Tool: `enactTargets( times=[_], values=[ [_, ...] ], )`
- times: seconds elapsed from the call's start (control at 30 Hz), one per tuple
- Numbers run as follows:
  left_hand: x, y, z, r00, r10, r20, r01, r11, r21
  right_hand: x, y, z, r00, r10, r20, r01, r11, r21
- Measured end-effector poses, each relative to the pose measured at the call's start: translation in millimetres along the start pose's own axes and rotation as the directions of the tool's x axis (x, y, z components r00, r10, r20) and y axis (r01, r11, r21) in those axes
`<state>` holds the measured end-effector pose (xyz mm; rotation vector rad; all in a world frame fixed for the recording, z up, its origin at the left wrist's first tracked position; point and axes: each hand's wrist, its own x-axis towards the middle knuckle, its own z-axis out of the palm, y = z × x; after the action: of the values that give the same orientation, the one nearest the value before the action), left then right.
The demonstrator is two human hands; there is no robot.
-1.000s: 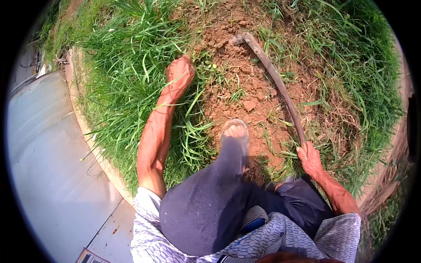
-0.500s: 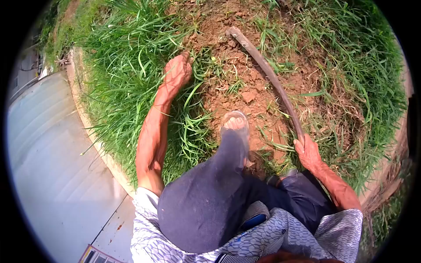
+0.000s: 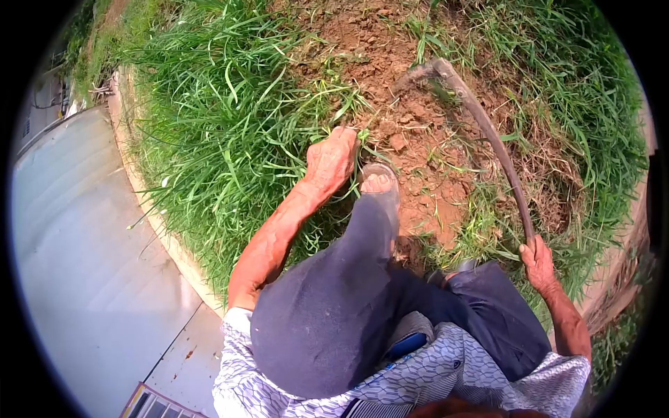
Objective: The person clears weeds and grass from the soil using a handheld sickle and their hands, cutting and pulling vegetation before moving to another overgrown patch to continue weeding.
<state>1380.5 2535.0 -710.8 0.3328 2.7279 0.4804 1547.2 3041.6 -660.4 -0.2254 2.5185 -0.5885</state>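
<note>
My right hand [image 3: 540, 266] is wrapped round the lower end of a sickle's curved wooden handle [image 3: 498, 143]. The sickle's blade [image 3: 417, 75], blurred, juts left from the handle's far end, just above the loose soil. My left hand [image 3: 332, 159] is closed at the edge of the tall grass, in front of my sandalled foot. A few green blades of grass [image 3: 364, 136] show at its fingertips; most of what it grips is hidden under the fingers.
Tall green grass [image 3: 209, 104] grows on the left, with more grass [image 3: 585, 90] on the right. Bare reddish soil [image 3: 446, 216] lies between. My foot [image 3: 378, 182] rests on it. A concrete edge [image 3: 150, 209] borders a pale panel [image 3: 90, 230] at left.
My left hand has come down and right, closer to my foot. My right hand has swung the sickle to the right, and its blade now shows.
</note>
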Motion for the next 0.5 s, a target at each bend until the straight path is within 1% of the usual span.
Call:
enactTargets(
  times=[0.03,0.07,0.13,0.2,0.23,0.27,0.3,0.33,0.37,0.4,0.43,0.5],
  values=[
    [7.3,-6.0,-0.8,0.999,-0.039,-0.020,0.041,0.996,0.085,13.1,-17.4,-5.5,0.979,0.182,0.088,-0.196,0.963,0.184],
    [16.2,-13.0,-3.9,0.988,0.042,-0.149,-0.024,0.992,0.121,35.6,-35.6,-11.2,0.925,0.328,0.195,-0.377,0.862,0.340],
    [31.0,-27.1,-5.9,0.981,0.023,-0.191,0.022,0.973,0.230,75.4,-60.6,-2.6,0.943,0.306,0.131,-0.333,0.845,0.419],
    [42.7,-26.3,-21.7,0.980,-0.191,-0.064,0.201,0.942,0.268,116.3,-97.5,-0.4,0.937,0.296,0.184,-0.349,0.788,0.507],
    [44.1,-37.4,-17.6,0.975,-0.215,-0.059,0.223,0.930,0.291,122.7,-105.6,8.9,0.960,0.244,0.139,-0.281,0.840,0.464],
    [41.4,-58.9,-3.7,0.975,-0.002,-0.224,0.077,0.942,0.327,127.3,-107.5,22.3,0.978,0.184,0.097,-0.208,0.887,0.413],
    [42.7,-54.8,-6.1,0.978,-0.138,-0.154,0.180,0.934,0.310,124.8,-109.7,30.4,0.976,0.140,0.167,-0.192,0.917,0.349],
    [43.5,-52.4,-9.3,0.958,-0.275,-0.085,0.288,0.909,0.300,117.0,-114.5,32.7,0.971,0.156,0.183,-0.213,0.911,0.353],
    [39.3,-66.5,-1.3,0.954,-0.285,-0.091,0.299,0.905,0.304,114.3,-119.2,29.4,0.957,0.181,0.227,-0.261,0.881,0.395],
    [31.0,-84.4,9.2,0.967,-0.245,-0.066,0.251,0.887,0.387,112.6,-123.6,27.8,0.938,0.206,0.278,-0.314,0.844,0.435],
    [21.9,-100.3,19.5,0.980,-0.200,-0.026,0.189,0.865,0.466,110.5,-127.5,31.1,0.935,0.205,0.289,-0.321,0.839,0.440],
    [22.5,-130.0,40.9,0.995,-0.093,0.046,0.047,0.797,0.602,113.8,-128.8,37.4,0.942,0.209,0.261,-0.298,0.880,0.369]
  ],
)
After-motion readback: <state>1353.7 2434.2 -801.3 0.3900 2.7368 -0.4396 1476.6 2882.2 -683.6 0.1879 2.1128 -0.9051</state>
